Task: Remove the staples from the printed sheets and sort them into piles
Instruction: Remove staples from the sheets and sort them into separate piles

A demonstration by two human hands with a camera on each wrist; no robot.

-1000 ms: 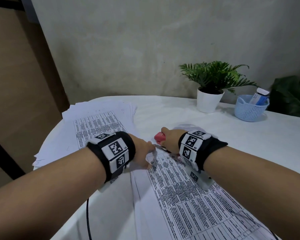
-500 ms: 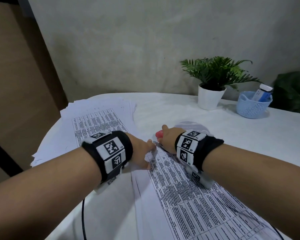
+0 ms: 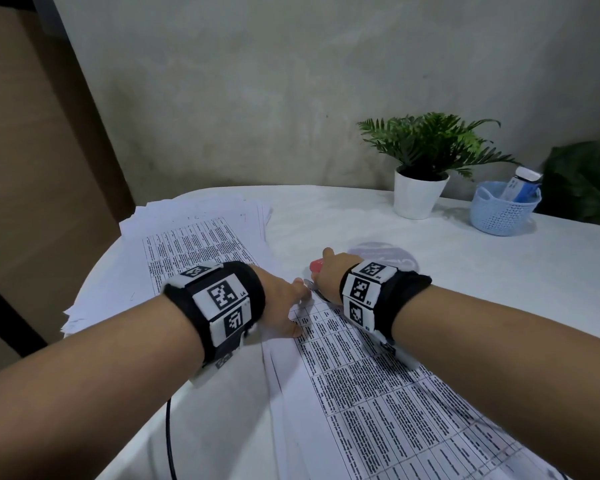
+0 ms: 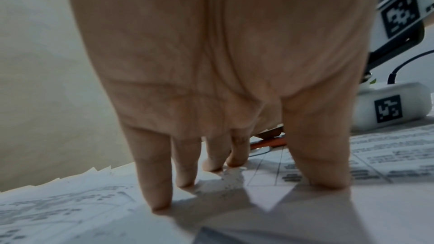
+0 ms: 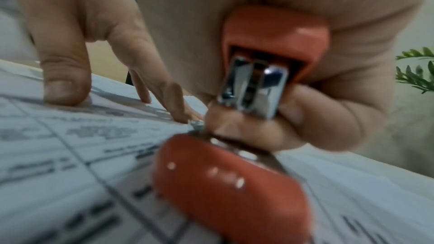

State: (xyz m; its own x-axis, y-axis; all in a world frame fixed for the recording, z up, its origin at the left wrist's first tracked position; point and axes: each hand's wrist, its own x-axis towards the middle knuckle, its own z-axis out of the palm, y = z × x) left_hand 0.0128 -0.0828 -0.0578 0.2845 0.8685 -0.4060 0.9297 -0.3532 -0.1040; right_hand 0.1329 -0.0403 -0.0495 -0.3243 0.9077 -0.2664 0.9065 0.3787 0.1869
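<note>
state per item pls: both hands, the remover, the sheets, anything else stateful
left hand: fingers straight, pressing the stapled sheets flat near their top corner
right hand: grips the staple remover
staple remover: red, metal claws at the sheet corner; whether the staple is out, cannot tell
stapled sheets: flat on the table, printed side up
paper pile: loose stack at left, edges uneven
blue basket: upright, holding items

Light: soft, even, rather dim indoors.
Shadows: faint under the plant; darker beneath the left hand.
Blur: right wrist view smeared, remover unsharp.
Distortion: head view bends the table edge.
</note>
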